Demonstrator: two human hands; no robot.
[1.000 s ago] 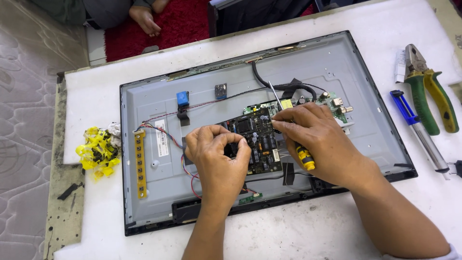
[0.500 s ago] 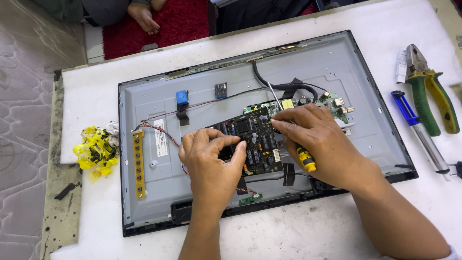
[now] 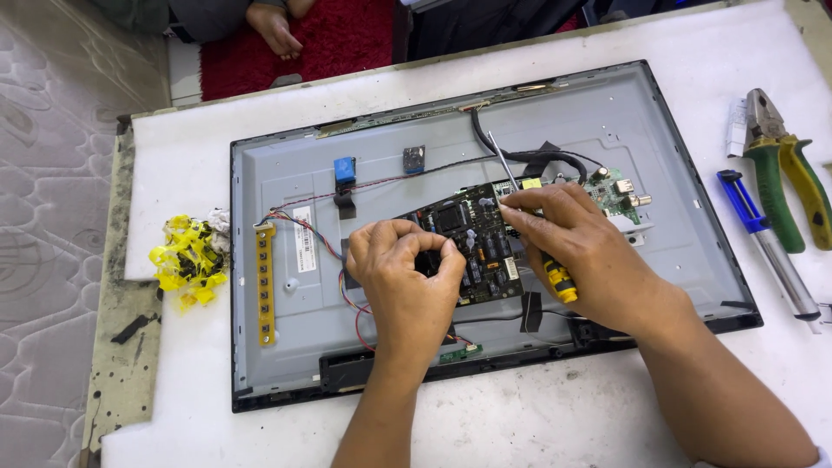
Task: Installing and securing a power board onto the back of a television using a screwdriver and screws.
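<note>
Since the earlier frame my left hand point(image 3: 406, 282) has shifted slightly; its fingers are clenched over the dark green rectangular circuit board point(image 3: 485, 247), apparently steadying it. My right hand point(image 3: 581, 256) grasps the yellow-and-black-handled screwdriver point(image 3: 555, 277), shaft raised off the board. The board lies inside the grey metal back panel of the flat television point(image 3: 286, 381), among red and black wires point(image 3: 316, 234). Beyond, green-handled pliers point(image 3: 784, 165) rest on the white table point(image 3: 520, 425).

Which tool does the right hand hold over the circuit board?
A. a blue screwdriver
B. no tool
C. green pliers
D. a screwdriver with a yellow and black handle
D: the right hand grips a screwdriver with a yellow and black handle, its shaft over the circuit board; the green pliers and the blue screwdriver lie on the table.
</note>
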